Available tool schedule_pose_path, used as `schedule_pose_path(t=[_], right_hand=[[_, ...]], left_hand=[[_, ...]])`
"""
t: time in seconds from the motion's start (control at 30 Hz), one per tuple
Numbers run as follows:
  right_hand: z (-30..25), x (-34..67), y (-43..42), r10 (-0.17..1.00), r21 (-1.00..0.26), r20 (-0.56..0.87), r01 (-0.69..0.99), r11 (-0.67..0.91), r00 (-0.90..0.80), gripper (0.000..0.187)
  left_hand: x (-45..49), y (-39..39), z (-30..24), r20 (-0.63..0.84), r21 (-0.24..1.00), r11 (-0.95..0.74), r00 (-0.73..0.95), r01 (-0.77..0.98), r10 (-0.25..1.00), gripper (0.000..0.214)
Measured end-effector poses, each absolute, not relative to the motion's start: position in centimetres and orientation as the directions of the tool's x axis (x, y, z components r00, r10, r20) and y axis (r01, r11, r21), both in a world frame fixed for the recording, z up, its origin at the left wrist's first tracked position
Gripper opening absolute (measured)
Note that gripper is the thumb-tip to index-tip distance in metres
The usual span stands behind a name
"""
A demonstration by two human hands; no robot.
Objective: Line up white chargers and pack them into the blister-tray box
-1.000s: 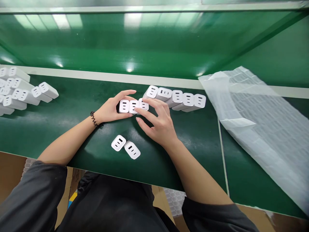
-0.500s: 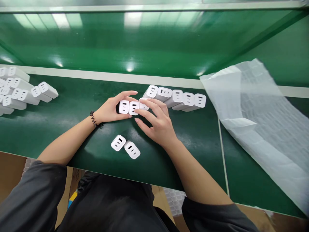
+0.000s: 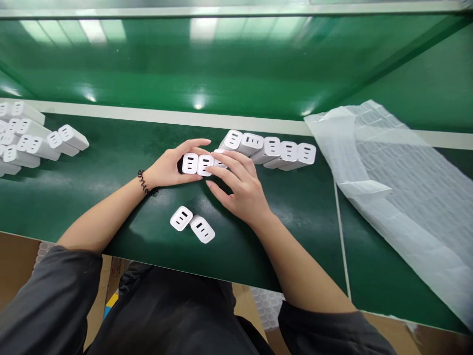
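Note:
Near the middle of the table, my left hand [image 3: 175, 165] curls its thumb and fingers around two white USB chargers, a left one [image 3: 189, 163] and a right one [image 3: 203, 160], their port faces turned up. My right hand [image 3: 242, 185] reaches in from the right, its fingers apart and bent, fingertips against the right charger and over a third charger [image 3: 220, 152] that they partly cover. Its thumb is clear of the chargers. Closer to my body stand two loose chargers, one [image 3: 181, 219] beside the other [image 3: 203, 230].
Behind my right hand, a slanted row of several chargers [image 3: 280, 153] leans on the green table [image 3: 295, 207]. More chargers [image 3: 27, 140] cluster at the far left. A translucent plastic sheet [image 3: 414, 197] drapes across the right side. A green panel [image 3: 221, 64] rises behind.
The top edge of the plastic sheet has sunk lower and shifted slightly left. Both hands and the chargers stay nearly as they were.

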State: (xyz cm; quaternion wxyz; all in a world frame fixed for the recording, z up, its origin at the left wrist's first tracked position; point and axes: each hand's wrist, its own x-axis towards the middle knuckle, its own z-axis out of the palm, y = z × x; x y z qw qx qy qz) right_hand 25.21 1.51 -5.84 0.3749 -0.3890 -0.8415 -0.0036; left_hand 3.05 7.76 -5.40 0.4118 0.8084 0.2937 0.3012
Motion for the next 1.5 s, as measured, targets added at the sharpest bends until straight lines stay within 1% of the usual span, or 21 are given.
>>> schedule_pose_path(t=[0.17,0.3,0.47,0.6,0.77,0.87,0.93,1.07,1.2,1.3,1.5], right_hand=[[-5.88,25.24,1.49,0.667,-0.312,0.620,0.650,0.693,-0.413,0.027],[-5.78,25.16,1.41,0.664,-0.306,0.623,0.652,0.693,-0.414,0.027],[-5.69,25.10,1.22,0.659,-0.289,0.589,0.639,0.712,-0.468,0.029],[-5.75,25.10,1.15,0.676,-0.320,0.552,0.624,0.713,-0.489,0.031],[-5.83,25.07,1.20,0.687,-0.361,0.564,0.611,0.704,-0.458,0.025],[-6.01,25.05,1.29,0.716,-0.395,0.552,0.622,0.676,-0.428,0.037],[-6.16,25.05,1.36,0.725,-0.390,0.547,0.639,0.663,-0.419,0.046],[-6.23,25.12,1.47,0.696,-0.350,0.601,0.653,0.672,-0.393,0.048],[-5.85,25.14,1.46,0.635,-0.336,0.682,0.616,0.712,-0.362,0.052],[-5.54,25.10,1.35,0.614,-0.330,0.707,0.604,0.725,-0.350,0.056],[-5.54,25.00,1.01,0.608,-0.378,0.726,0.552,0.744,-0.322,0.071]], left_hand=[[3.09,7.70,-5.37,0.256,0.837,-0.498,0.645,0.224,0.720,0.074],[3.10,7.65,-5.27,0.262,0.830,-0.508,0.644,0.230,0.719,0.072],[3.15,7.57,-5.06,0.263,0.819,-0.516,0.637,0.250,0.725,0.070],[3.21,7.54,-5.01,0.263,0.823,-0.513,0.635,0.246,0.726,0.068],[3.18,7.56,-5.10,0.253,0.819,-0.509,0.630,0.264,0.734,0.070],[3.17,7.56,-5.10,0.252,0.814,-0.518,0.643,0.263,0.723,0.072],[3.17,7.54,-5.08,0.257,0.812,-0.528,0.658,0.250,0.707,0.072],[3.21,7.51,-4.99,0.260,0.814,-0.535,0.682,0.226,0.684,0.072],[3.25,7.53,-4.97,0.263,0.815,-0.538,0.690,0.215,0.675,0.072],[3.27,7.57,-5.05,0.276,0.817,-0.541,0.687,0.202,0.672,0.072],[3.18,7.61,-5.11,0.272,0.825,-0.528,0.678,0.200,0.683,0.071]])
